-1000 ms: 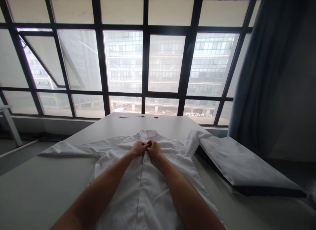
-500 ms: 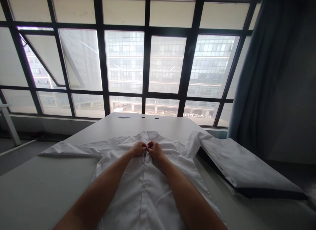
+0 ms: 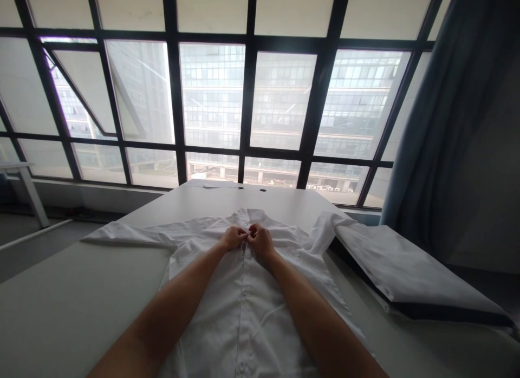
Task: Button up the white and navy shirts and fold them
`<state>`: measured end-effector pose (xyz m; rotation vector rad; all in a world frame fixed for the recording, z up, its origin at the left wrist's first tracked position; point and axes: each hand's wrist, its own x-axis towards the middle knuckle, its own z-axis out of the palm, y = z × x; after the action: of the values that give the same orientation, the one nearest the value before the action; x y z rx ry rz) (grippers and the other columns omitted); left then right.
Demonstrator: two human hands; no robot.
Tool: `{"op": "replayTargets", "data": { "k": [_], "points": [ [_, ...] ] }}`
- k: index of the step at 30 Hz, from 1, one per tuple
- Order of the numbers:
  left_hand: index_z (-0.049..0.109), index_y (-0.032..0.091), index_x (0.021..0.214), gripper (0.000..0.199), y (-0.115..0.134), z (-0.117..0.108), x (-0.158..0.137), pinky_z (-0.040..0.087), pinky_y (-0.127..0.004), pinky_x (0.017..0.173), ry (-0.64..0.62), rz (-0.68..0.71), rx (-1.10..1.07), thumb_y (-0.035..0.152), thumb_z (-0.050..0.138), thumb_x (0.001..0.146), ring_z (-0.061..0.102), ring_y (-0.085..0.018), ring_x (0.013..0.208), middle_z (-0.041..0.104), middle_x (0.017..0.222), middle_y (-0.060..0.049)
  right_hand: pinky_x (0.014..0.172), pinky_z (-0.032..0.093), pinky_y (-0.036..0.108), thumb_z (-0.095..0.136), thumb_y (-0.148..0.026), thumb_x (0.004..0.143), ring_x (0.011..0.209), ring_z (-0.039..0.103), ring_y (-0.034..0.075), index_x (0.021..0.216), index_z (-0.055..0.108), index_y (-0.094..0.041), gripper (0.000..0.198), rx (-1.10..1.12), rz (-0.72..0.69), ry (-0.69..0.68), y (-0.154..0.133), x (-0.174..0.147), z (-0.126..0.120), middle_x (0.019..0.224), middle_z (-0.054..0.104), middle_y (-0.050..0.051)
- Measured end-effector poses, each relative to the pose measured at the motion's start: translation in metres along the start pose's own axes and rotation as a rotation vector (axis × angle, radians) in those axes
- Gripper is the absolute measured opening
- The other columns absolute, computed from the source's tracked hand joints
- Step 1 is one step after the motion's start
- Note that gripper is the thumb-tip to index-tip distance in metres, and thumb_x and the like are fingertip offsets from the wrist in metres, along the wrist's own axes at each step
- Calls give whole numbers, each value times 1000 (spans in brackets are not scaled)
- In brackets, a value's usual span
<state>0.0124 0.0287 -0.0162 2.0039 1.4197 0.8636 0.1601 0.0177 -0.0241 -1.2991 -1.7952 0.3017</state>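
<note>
A white button-up shirt lies face up on the table, its collar at the far end and its sleeves out to both sides. My left hand pinches the front placket a little below the collar. Right beside it, my right hand grips the same placket, fingertips almost meeting those of the left. Whatever small part of the fabric or button sits between the fingers is hidden. Lower down, the placket lies flat with buttons showing along it.
To the right rests a folded white cloth bundle with a dark underside, the shirt's right sleeve reaching onto it. The white table runs toward a large window. A blue-grey curtain hangs at right. Papers lie at the far edge.
The view has shifted slightly, so the scene sits a little farther right and higher. Both hands stay at the same spot on the placket, with small finger movements.
</note>
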Motion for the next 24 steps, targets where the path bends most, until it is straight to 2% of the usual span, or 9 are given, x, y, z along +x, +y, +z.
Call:
{"op": "replayTargets", "data": {
  "k": [5,14,19,24],
  "points": [
    [78,11,86,27,4,0,-1,41,-20,55,42,-5,100,27,57,84,57,-13,54,60,51,0,63,41,22,64,-12,71,67,62,15,91,67,-18,21,-45,7,-22,-3,0,4,72,68,1],
    [79,17,83,23,11,5,2,45,-26,72,41,7,302,27,58,82,66,-20,77,74,78,-9,67,45,23,63,-9,71,73,66,17,94,68,-16,24,-31,106,-26,12,5,8,80,72,5],
    [80,19,82,22,10,4,6,44,-25,70,25,-2,332,28,61,81,66,-20,76,74,78,-9,70,47,23,63,-7,70,79,68,17,91,68,-17,23,-12,118,-28,18,9,11,87,74,6],
    [79,18,79,25,6,4,10,41,-23,63,13,-11,316,34,61,82,62,-17,67,72,70,-6,66,49,22,62,-2,66,74,69,16,91,67,-16,28,85,154,-67,26,14,10,81,74,4]
  ]
}}
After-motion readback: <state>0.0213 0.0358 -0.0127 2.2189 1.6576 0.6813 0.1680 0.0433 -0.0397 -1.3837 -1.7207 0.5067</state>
